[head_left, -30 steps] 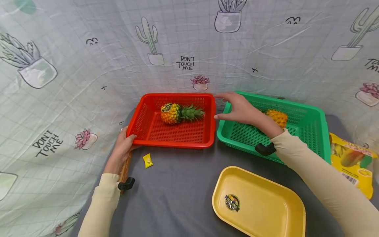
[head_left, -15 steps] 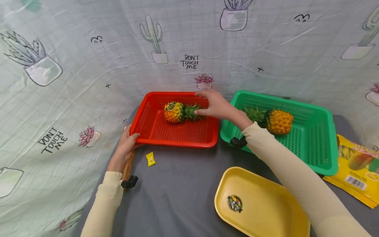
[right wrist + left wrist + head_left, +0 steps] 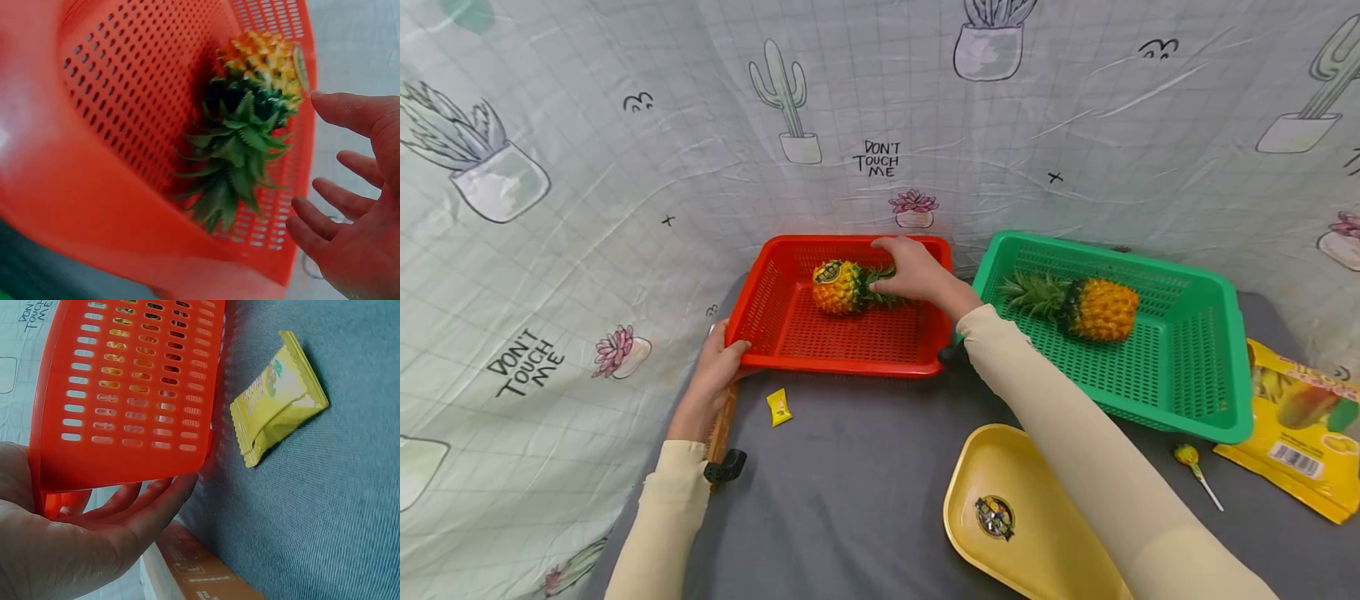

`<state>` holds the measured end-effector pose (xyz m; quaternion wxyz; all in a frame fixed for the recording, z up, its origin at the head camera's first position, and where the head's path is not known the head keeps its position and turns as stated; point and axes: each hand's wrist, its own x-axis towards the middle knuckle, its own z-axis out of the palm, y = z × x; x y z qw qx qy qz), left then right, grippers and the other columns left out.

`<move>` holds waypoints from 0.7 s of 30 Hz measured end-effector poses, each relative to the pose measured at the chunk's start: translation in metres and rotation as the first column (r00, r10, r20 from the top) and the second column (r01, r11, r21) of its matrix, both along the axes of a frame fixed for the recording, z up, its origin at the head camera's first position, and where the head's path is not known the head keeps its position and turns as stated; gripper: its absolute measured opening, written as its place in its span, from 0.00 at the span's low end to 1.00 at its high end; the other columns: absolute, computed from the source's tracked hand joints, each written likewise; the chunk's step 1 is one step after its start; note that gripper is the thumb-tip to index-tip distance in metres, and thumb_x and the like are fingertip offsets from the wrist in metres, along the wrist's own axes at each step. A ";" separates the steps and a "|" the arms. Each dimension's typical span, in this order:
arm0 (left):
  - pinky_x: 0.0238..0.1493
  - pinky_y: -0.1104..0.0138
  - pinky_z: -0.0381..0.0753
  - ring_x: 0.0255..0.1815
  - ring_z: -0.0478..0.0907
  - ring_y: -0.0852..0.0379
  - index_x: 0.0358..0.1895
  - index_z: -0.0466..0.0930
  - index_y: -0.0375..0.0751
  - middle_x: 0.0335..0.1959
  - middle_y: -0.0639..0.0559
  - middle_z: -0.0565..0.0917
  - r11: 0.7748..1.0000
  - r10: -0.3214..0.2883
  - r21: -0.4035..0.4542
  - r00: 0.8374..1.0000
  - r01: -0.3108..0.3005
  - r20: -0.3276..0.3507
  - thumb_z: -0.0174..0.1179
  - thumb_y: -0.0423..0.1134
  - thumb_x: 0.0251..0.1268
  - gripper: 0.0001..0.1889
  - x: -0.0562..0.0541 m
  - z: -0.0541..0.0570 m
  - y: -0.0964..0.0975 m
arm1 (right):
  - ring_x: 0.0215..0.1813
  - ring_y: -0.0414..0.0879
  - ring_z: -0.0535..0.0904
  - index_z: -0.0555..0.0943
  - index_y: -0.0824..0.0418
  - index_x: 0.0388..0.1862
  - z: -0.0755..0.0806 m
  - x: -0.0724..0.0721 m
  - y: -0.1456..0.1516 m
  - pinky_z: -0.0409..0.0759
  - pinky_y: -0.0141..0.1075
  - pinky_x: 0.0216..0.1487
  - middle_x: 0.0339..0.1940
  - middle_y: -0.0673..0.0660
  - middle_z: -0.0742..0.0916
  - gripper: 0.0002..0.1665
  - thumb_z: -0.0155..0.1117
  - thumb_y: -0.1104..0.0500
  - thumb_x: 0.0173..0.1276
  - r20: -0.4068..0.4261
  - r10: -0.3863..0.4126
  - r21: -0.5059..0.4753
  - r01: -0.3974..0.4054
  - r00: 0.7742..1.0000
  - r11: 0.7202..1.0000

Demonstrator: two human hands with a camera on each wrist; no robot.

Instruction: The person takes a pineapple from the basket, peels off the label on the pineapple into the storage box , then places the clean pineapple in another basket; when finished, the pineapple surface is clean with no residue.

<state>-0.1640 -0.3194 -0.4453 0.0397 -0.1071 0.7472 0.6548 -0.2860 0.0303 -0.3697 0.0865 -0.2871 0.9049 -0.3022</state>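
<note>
My left hand (image 3: 711, 367) grips the front left corner of a red plastic basket (image 3: 850, 365). In the left wrist view its fingers (image 3: 144, 515) lie under the rim of the basket. A pineapple (image 3: 837, 287) with a dark label lies on its side in that basket, its green crown pointing right. Over the crown hovers my right hand (image 3: 913, 271), thumb and fingers spread, holding nothing. The right wrist view shows a gap between this hand (image 3: 356, 206) and the crown (image 3: 231, 162). From the head, the hand hides part of the crown.
To the right stands a green basket (image 3: 1195, 429) with another pineapple (image 3: 1101, 310). A yellow tray (image 3: 958, 492) lies nearer, partly under my right sleeve. Around them are a lollipop (image 3: 1187, 455), a yellow bag (image 3: 1300, 433), a small yellow packet (image 3: 778, 407) and a brown box (image 3: 721, 429).
My right hand has moved left from between the two baskets to above the pineapple crown in the red basket. The lollipop has come into sight. My left hand keeps its grip on the basket.
</note>
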 end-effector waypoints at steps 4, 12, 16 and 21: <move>0.46 0.68 0.86 0.67 0.71 0.32 0.83 0.50 0.37 0.75 0.32 0.63 1.000 0.005 0.004 1.000 -0.005 -0.011 0.43 0.30 0.83 0.30 -0.001 -0.001 0.000 | 0.76 0.60 0.67 0.67 0.67 0.80 -0.008 -0.003 0.002 0.64 0.50 0.76 0.76 0.66 0.74 0.44 0.74 0.55 0.72 0.023 -0.028 0.002 0.028 0.999 1.000; 0.46 0.69 0.85 0.68 0.70 0.33 0.84 0.48 0.38 0.76 0.33 0.62 1.000 0.013 -0.005 1.000 -0.013 0.003 0.43 0.32 0.83 0.31 -0.002 -0.001 -0.006 | 0.78 0.60 0.65 0.65 0.67 0.81 -0.019 -0.007 -0.007 0.61 0.51 0.78 0.77 0.65 0.72 0.46 0.75 0.55 0.72 0.033 -0.057 0.003 0.057 0.998 0.998; 0.47 0.69 0.85 0.67 0.72 0.34 0.83 0.50 0.38 0.76 0.34 0.64 0.999 0.022 -0.025 1.000 -0.022 0.001 0.45 0.32 0.83 0.31 -0.003 0.000 -0.004 | 0.78 0.60 0.64 0.65 0.66 0.81 -0.020 -0.007 -0.013 0.56 0.51 0.80 0.77 0.65 0.72 0.46 0.75 0.54 0.72 0.027 -0.058 0.036 0.057 0.998 0.998; 0.47 0.68 0.86 0.65 0.74 0.35 0.82 0.53 0.37 0.74 0.33 0.66 0.999 0.034 -0.021 0.999 -0.034 0.003 0.45 0.32 0.83 0.29 -0.001 0.000 0.001 | 0.76 0.60 0.67 0.68 0.65 0.80 -0.022 -0.009 -0.020 0.63 0.51 0.77 0.76 0.65 0.74 0.45 0.76 0.53 0.70 0.019 -0.064 0.075 0.062 0.998 0.995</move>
